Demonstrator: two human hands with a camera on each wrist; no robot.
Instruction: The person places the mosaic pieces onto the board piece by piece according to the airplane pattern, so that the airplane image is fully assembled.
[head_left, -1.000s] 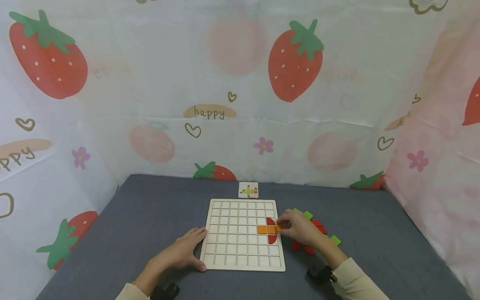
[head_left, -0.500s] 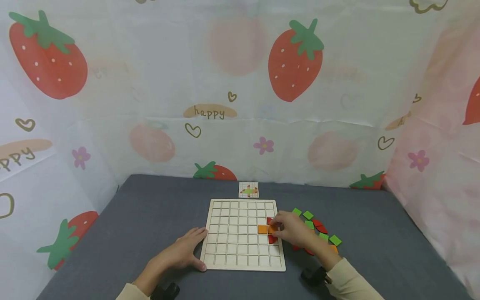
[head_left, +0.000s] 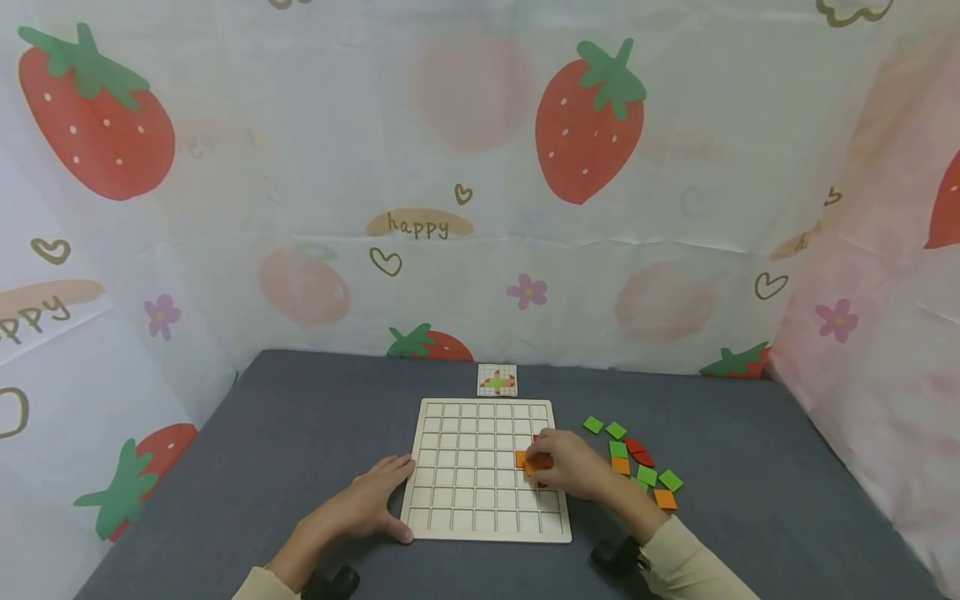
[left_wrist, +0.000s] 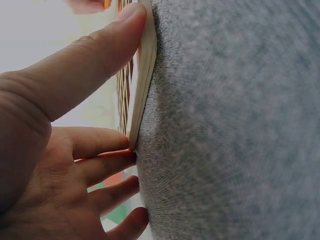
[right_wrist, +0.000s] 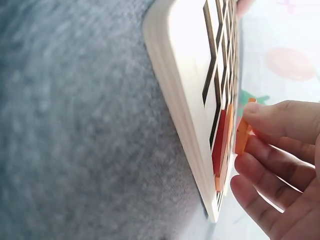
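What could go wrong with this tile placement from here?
1. The orange tile is pinched at its edge by the right hand and stands tilted over the board; it may jam on a cell rim instead of seating.
2. The fingers hover over the seated red piece and could nudge it out.
3. The left hand only rests at the board's edge; a push could slide the board.

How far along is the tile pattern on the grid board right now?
Early. A few orange and red tiles sit in the wooden grid board, right side. The right hand pinches an orange tile over that cluster; the left hand steadies the board's edge. Most cells stay empty, and loose tiles still lie on the cloth.
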